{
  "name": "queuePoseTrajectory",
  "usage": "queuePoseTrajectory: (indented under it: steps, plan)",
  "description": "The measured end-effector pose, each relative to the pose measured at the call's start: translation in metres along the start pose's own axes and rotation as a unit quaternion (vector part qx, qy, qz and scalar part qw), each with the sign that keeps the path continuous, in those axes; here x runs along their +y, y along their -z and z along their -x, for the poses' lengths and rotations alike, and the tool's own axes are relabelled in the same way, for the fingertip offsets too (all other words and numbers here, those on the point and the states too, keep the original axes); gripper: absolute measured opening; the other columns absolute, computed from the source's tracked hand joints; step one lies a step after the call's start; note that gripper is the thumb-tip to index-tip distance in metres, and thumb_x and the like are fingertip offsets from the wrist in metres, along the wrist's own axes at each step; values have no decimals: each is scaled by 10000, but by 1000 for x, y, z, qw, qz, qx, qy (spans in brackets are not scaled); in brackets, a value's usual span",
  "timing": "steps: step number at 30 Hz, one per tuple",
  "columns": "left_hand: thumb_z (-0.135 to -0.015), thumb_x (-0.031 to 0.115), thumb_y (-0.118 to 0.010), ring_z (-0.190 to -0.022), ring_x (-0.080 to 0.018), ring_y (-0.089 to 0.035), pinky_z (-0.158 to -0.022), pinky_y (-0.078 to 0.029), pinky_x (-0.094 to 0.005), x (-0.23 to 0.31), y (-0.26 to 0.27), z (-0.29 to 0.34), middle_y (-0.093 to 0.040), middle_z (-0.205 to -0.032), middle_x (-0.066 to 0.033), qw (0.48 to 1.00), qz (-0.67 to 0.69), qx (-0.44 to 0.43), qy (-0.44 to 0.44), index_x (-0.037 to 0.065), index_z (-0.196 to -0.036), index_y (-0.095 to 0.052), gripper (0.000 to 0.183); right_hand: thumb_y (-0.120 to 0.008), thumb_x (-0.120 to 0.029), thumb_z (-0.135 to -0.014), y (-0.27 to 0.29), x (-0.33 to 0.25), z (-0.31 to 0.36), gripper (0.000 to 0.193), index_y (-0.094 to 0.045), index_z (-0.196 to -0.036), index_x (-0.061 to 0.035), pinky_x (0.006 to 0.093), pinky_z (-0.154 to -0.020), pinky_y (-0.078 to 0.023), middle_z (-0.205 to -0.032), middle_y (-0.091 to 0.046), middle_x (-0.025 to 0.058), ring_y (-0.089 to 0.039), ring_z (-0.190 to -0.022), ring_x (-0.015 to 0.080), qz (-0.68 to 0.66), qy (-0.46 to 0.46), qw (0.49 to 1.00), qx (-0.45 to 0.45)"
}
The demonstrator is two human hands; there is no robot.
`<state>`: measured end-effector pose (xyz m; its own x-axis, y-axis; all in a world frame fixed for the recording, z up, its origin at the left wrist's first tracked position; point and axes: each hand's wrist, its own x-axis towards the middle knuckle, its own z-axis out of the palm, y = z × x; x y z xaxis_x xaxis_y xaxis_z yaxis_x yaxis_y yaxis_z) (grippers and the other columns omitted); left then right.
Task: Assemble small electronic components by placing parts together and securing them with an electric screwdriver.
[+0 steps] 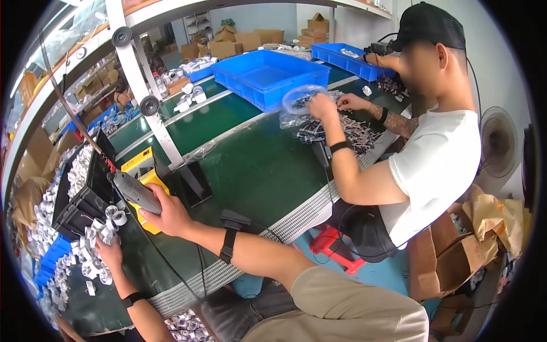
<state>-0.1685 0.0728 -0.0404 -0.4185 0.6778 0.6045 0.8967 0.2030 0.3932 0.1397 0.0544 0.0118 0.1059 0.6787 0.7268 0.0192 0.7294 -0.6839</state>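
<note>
My right hand (170, 212) is wrapped round a grey electric screwdriver (137, 192), which a coiled red cord holds from above. The tool's body is tilted over the left part of the green work surface (239, 165). Low at the left, my left hand (109, 252) reaches into a heap of white round plastic parts (94, 259). Its fingers are curled at one of the parts, and their tips are partly hidden. A yellow stand (139, 165) with a dark opening rises just behind the screwdriver.
A black crate (74, 199) of white parts stands at the left. Across the belt sits a big blue tray (268, 71). At the right, a person (433, 142) handles a plastic bag (296, 102) beside piled small wired parts (356, 134). A black box-like piece (194, 182) stands by the post.
</note>
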Motion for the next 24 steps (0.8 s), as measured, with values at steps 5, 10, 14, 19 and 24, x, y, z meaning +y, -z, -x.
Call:
queuePoseTrajectory:
  steps: [5, 10, 14, 19, 24]
  plan:
    - [-720, 228, -764, -1267, -438, -384, -1052, -326, -487, 12, -26, 22, -387, -1375, -273, 994, -101, -27, -17, 26, -1409, -339, 834, -712, -245, -807, 0, -3, 2, 591, -404, -1281, -74, 439, -731, -514, -946, -652, 183, -647, -847, 391, 33, -13, 999, -25]
    - [-755, 216, -728, -1289, -446, -349, -1082, -281, -504, 7, -45, 29, -344, -1419, -275, 986, -147, 2, -76, 30, -1405, -349, 775, -671, -258, -829, -10, 1, 4, 570, -416, -1298, -58, 459, -769, -500, -1083, -613, 206, -617, -940, 392, 68, 19, 997, -2]
    - [-782, 205, -677, -1315, -424, -323, -1089, -268, -502, 15, -50, 28, -306, -1459, -262, 982, -161, -10, -97, 58, -1422, -346, 735, -638, -296, -847, -10, 9, 10, 593, -396, -1326, -43, 467, -745, -500, -1090, -600, 234, -615, -923, 399, 45, 18, 999, 17]
    - [-820, 291, -639, -1318, -465, -292, -1102, -219, -528, 10, -54, 13, -303, -1456, -256, 988, -136, 21, -66, 115, -1488, -205, 815, -635, -358, -847, -8, -6, 9, 494, -471, -1203, -57, 464, -668, -503, -864, -655, 192, -639, -773, 405, -11, 4, 1000, -25]
    - [-897, 324, -514, -1375, -474, -180, -1127, -143, -545, -29, -85, -7, -223, -1492, -271, 975, -146, 59, -156, 21, -1471, -188, 726, -632, -438, -836, -6, -10, 5, 545, -484, -1182, -43, 455, -638, -506, -831, -660, 193, -648, -740, 391, 11, -17, 998, -63]
